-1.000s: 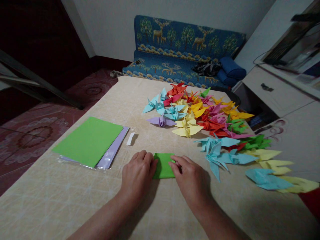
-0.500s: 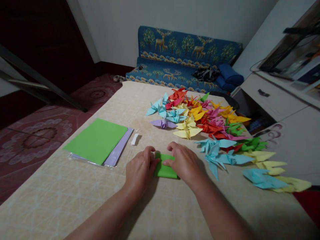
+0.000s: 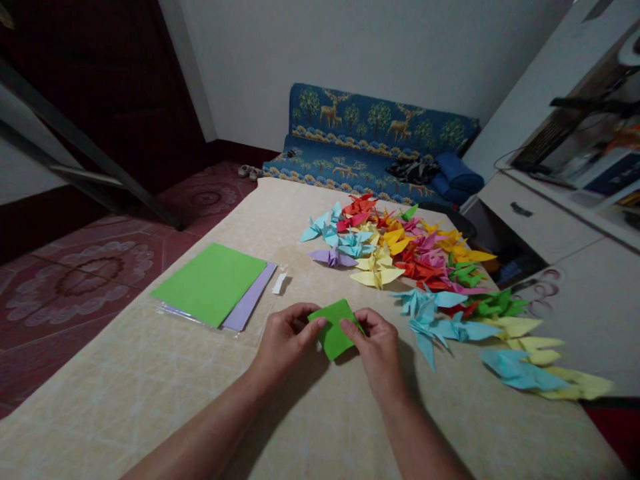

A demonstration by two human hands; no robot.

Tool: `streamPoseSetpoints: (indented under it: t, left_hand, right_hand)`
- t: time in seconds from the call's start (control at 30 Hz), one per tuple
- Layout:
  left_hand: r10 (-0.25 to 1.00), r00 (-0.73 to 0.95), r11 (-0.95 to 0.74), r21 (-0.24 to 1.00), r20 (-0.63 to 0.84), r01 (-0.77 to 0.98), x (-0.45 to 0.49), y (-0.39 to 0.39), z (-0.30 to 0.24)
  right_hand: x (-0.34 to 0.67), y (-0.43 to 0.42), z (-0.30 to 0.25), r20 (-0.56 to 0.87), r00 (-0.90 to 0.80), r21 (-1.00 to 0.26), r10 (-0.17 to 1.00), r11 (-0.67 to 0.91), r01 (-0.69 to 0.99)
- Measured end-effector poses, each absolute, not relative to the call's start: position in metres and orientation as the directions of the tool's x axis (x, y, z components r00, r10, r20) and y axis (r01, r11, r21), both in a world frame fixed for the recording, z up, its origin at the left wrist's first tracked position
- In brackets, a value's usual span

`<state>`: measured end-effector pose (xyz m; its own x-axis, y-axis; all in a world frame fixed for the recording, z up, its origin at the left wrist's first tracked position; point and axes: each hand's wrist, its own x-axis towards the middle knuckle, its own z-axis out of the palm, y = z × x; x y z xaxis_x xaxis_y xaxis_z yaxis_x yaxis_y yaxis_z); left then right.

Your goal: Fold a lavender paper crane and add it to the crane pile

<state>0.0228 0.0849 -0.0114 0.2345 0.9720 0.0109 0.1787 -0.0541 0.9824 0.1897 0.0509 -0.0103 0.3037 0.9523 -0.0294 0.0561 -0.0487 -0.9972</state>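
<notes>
- The left hand [image 3: 285, 330] grips the left corner of a small folded green square [image 3: 334, 330], its thumb on top and its fingers curled beneath.
- The right hand [image 3: 376, 343] pinches the same square near its right corner, thumb also on top.
- The green square sits between the two hands, near the front of the counter [image 3: 165, 407], turned with one corner toward the person; whether that corner touches the cloth, I cannot tell.
- To the left lies a large green sheet [image 3: 213, 283], overlapping purple paper [image 3: 250, 300] in a clear wrapper.
- Just beside the wrapper is a small white slip [image 3: 280, 284].
- Folded paper cranes [image 3: 395, 241] in red, orange, yellow, pink, green and blue crowd the counter's right side.
- A purple crane [image 3: 333, 257] lies at their left edge.
- Beyond the counter stands a blue sofa [image 3: 345, 150] patterned with deer and trees.
</notes>
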Motion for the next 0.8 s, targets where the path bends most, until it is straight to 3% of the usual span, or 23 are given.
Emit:
streamPoseSetpoints:
  t: [0.1,0.23,0.4,0.63,0.8]
  left_hand:
    - [0.966,0.251,0.080,0.996,-0.068,-0.038,0.025,0.087,-0.010]
    - [0.972,0.206,0.143,0.978,-0.110,-0.153,0.024,0.088,-0.005]
    - [0.982,0.160,0.133,0.974,-0.103,-0.186,0.021,0.088,-0.005]
    - [0.969,0.246,0.009,0.986,0.032,-0.164,0.015,0.088,-0.002]
    - [0.955,0.295,0.069,0.985,-0.021,-0.156,0.012,0.090,0.004]
  right_hand:
    - [0.189,0.048,-0.013,-0.033,0.321,-0.999,0.947,-0.038,0.010]
    - [0.187,0.047,-0.017,0.000,0.329,-0.999,0.944,-0.015,0.042]
    - [0.187,0.047,-0.017,0.100,0.328,-0.992,0.939,0.068,0.106]
    - [0.193,0.045,-0.013,0.197,0.214,-0.973,0.957,0.163,0.165]
    - [0.191,0.045,-0.011,0.182,0.115,-0.971,0.977,0.160,0.176]
